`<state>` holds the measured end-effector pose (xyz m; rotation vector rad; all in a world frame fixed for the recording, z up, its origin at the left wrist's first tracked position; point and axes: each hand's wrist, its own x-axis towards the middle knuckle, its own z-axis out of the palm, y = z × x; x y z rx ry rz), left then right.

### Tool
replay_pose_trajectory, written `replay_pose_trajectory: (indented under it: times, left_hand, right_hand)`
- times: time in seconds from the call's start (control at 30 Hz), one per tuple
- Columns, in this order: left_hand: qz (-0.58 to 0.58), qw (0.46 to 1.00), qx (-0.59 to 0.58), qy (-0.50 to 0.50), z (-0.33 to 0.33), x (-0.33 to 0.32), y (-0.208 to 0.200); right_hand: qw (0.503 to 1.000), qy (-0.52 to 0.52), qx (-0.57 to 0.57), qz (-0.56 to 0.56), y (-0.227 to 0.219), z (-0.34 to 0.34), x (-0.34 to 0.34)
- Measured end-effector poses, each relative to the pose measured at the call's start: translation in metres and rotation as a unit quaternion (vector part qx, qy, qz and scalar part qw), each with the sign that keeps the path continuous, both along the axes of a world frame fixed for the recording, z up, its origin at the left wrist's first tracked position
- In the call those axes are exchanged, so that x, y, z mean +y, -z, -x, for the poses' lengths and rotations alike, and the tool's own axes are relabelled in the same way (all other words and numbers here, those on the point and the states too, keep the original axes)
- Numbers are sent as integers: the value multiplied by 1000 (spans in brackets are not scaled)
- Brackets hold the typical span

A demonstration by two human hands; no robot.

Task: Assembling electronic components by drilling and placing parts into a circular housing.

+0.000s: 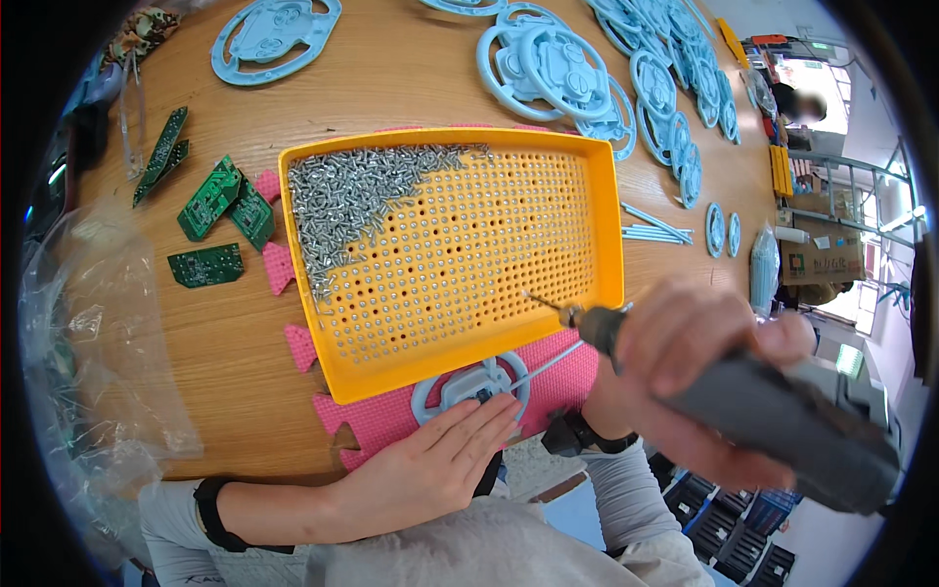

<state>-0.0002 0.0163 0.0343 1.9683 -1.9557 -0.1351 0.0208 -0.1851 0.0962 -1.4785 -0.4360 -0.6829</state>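
Observation:
My right hand [685,362] is wrapped around a dark power screwdriver [763,411]. Its thin bit points left over a yellow tray [450,377], near the lower right of the tray's perforated plate. Whether a screw sits on the bit tip is too small to tell. Small silver screws [342,196] are heaped in the tray's far left corner, and many more sit in the holes. With fingers stretched out flat, my left hand [430,470] rests on a light blue plastic steering wheel [423,401], partly hidden beneath it. A thin light blue rod [548,364] slants up from the wheel.
A pink foam mat [381,421] lies under the wheel and tray. Green circuit boards [205,264] and a clear plastic bag [108,342] are at the left. More blue steering wheels [548,73] cover the far side, with blue rods [655,233] right of the tray.

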Motion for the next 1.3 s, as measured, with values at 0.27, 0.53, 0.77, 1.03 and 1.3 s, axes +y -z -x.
replay_pose_trajectory:
  times: [0.27, 0.53, 0.77, 1.03, 1.3]
  left_hand:
    - [-22, 1000, 18, -2, 2, 2, 2]
    - [-3, 1000, 19, -6, 0, -1, 0]
    - [-30, 999, -2, 15, -4, 1, -2]
    - [-29, 999, -6, 13, -2, 1, 0]
    - [-26, 999, -29, 19, -2, -1, 0]
  right_hand:
    - [992, -95, 55, 65, 4, 38, 3]
    - [990, -107, 61, 67, 15, 43, 0]
    - [991, -99, 64, 61, 12, 43, 14]
    - [994, -100, 46, 14, 23, 40, 17]
    - [974, -210, 57, 62, 20, 28, -1]
